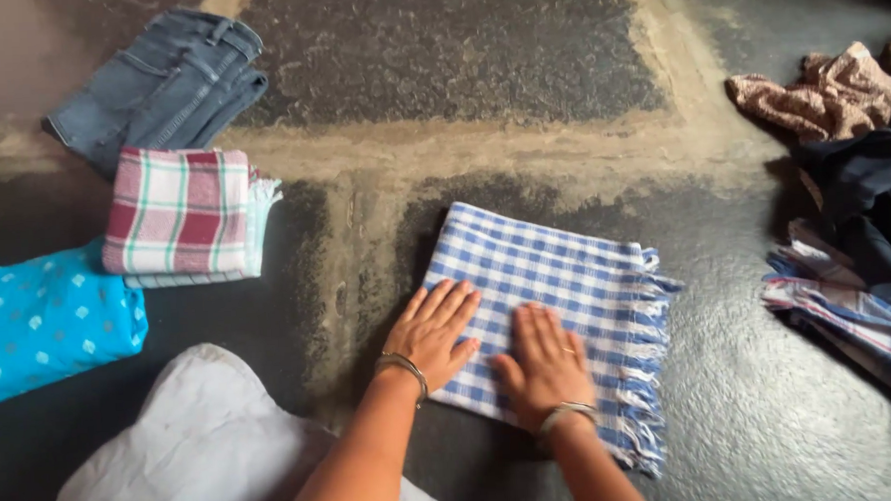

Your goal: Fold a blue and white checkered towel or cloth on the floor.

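Note:
A folded blue-and-white checked towel point(557, 276) with a white fringe on its right edge lies on the dark stone floor point(458, 70). My left hand point(434, 326) rests flat on its near left corner, fingers spread. Flat on the towel's near middle lies my right hand point(546, 361), fingers together. Both wrists wear thin metal bangles. Neither hand grips anything.
At the left lie folded blue jeans point(163, 87), a folded red-and-green plaid cloth point(178, 212) and a turquoise patterned cloth point(43, 318). A heap of unfolded clothes point(849, 203) is at the right. A pale grey cloth point(204, 451) covers my knee at the bottom left.

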